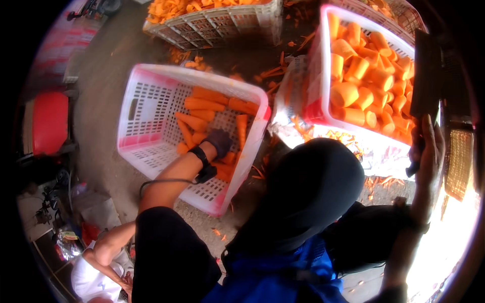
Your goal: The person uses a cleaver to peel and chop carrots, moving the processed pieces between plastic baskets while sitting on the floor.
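Observation:
My left hand point(219, 143), in a dark glove, reaches down into a white and pink perforated plastic crate point(146, 151). It is among peeled whole carrots point(204, 104) on the crate's floor; its fingers are hidden, so I cannot tell whether it grips one. On the right, my right hand point(430, 146) is closed around the dark handle of a broad-bladed knife, seemingly a cleaver point(428, 72), its dark blade pointing up the picture. Next to the blade stands a second white and pink crate point(324, 64), filled with thick cut carrot pieces point(358, 83).
A slatted crate point(223, 28) heaped with carrot peelings point(189, 7) stands at the top. Carrot scraps lie on the floor point(102, 125) between the crates. At lower left sits another person in a white shirt point(96, 274). A red object point(50, 123) is at far left.

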The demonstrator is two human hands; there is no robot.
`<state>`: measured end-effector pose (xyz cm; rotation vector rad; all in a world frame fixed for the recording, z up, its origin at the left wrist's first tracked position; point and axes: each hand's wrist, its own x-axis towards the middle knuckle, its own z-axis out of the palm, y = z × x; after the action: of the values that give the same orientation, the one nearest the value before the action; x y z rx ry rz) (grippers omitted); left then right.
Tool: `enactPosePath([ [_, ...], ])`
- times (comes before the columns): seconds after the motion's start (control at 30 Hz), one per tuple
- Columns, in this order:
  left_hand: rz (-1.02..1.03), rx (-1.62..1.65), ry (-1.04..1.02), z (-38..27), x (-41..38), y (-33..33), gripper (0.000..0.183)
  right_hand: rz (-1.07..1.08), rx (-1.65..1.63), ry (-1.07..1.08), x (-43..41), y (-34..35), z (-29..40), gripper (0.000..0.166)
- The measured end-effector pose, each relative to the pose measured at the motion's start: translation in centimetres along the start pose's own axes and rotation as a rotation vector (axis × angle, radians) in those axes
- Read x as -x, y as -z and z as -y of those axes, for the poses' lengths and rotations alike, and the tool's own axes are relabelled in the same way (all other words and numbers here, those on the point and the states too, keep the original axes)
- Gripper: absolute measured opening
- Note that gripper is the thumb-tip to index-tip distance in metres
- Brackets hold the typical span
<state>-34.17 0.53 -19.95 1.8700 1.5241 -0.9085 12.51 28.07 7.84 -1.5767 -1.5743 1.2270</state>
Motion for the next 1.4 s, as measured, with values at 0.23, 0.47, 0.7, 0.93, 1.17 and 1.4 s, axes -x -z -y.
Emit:
enactPosePath([
  [0.23, -0.100, -0.072, 0.025, -1.0, 2.0, -0.1, 0.020, 0.018, -0.115, 0.097, 0.0, -0.2, 0.9, 0.034],
  [0.47, -0.381, 0.002, 0.277, 3.0, 6.0, -0.9, 0.016, -0.025, -0.138, 0.042, 0.7, 0.9, 1.2, 0.035],
  [0.7, -0.007, -0.005, 0.450, 3.4, 8.7, -0.4, 0.027, 0.002, -0.170, 0.053, 1.7, 1.4, 2.1, 0.036],
  [0.93, -0.311, 1.320, 0.649, 3.3, 15.4, 2.1, 0.039, -0.072, -0.058, 0.114, 3.1, 2.8, 2.0, 0.039],
  [1.17, -0.688, 2.087, 0.223, -9.0, 23.2, 18.8, 0.045, 0.014, 0.015, 0.273, 4.6, 1.8, 1.3, 0.040],
  [1.4, -0.634, 2.072, -0.185, -14.7, 15.1, 29.0, 0.038, 0.120, 0.197, 0.541, 6.7, 0.4, 1.3, 0.021],
])
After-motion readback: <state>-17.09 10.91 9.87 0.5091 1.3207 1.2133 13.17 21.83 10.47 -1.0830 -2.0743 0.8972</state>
